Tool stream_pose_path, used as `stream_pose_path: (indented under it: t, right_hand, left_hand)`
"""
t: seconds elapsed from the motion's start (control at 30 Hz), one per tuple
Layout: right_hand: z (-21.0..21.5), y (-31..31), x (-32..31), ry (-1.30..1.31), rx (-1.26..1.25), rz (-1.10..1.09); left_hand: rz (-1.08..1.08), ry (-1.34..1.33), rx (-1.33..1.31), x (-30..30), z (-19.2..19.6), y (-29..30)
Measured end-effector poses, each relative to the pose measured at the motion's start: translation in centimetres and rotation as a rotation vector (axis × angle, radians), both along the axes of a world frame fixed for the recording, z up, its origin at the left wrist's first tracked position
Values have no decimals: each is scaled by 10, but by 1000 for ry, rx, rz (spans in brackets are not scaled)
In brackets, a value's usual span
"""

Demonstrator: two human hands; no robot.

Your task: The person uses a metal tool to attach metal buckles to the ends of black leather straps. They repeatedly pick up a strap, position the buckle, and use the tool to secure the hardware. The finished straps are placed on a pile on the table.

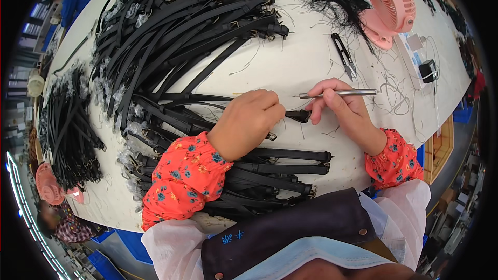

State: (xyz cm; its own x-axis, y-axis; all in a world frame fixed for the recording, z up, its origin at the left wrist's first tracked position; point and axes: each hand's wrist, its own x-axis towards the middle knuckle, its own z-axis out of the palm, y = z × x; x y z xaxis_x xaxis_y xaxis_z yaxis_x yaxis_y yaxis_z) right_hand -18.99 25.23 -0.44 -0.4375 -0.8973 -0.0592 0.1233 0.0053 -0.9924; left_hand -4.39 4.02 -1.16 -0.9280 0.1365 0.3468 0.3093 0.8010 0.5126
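Observation:
My left hand is closed over a thin black belt, whose short end sticks out to the right of the fingers. Between the thumb and fingers of my right hand lies a slim, silvery pen-shaped tool, with a thin tip pointing left. The fingertips of that same hand are at the belt's end; whether they pinch it I cannot tell. Below the left hand, several buckled black belts lie side by side. My left palm and what it covers are hidden.
A big heap of black belts covers the table's far left, with another bundle beyond. Thread snips, a pink fan, a power strip and loose black threads lie at the far right.

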Motion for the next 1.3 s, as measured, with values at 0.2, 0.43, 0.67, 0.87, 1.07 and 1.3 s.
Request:
stream_pose_path:
  t: [0.2,0.43,0.67,0.87,1.07,1.3]
  right_hand:
    - [-2,1,0,-38,5,10]
    - [-1,-1,-1,-52,-9,-66]
    - [1,0,-1,-95,-6,-95]
    - [4,2,-3,-142,-37,-55]
    - [4,3,-2,-114,-9,63]
    - [11,2,2,-113,159,131]
  left_hand:
    - [91,-348,359,1,13,0]
    - [94,-273,243,0,5,12]
    - [114,-432,295,-7,7,10]
    - [67,-331,355,-4,-1,10]
    - [64,-201,322,-3,0,14]
    - [126,-292,359,-1,7,14]
